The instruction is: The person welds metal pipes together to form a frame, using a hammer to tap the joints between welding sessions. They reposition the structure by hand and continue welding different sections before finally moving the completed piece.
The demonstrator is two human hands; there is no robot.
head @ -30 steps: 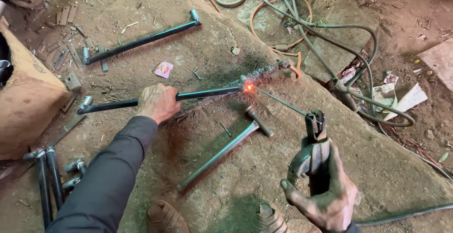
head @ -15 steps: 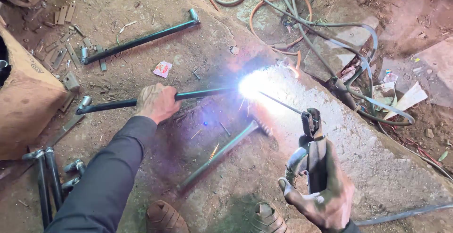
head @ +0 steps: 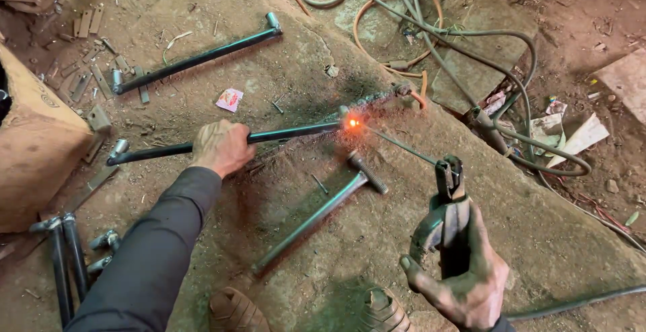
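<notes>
left hand [head: 222, 146] gripping dark steel rod [head: 289, 132] flat on ground; right hand [head: 464, 271] clenching electrode holder [head: 449, 201], electrode [head: 397, 143] at glowing joint [head: 351, 123]. best kept pinned, tip steady.

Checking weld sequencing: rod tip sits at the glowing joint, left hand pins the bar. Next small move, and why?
Probably lift the thin welding rod slightly off the orange-glowing joint: no arc shows, only a glow. The left hand should keep pinning the long dark metal bar; the right hand grips the electrode holder.

A rough welding workshop: dirt floor [head: 202, 29], coiled cables [head: 431, 22], scattered steel rods [head: 195, 59].
</notes>
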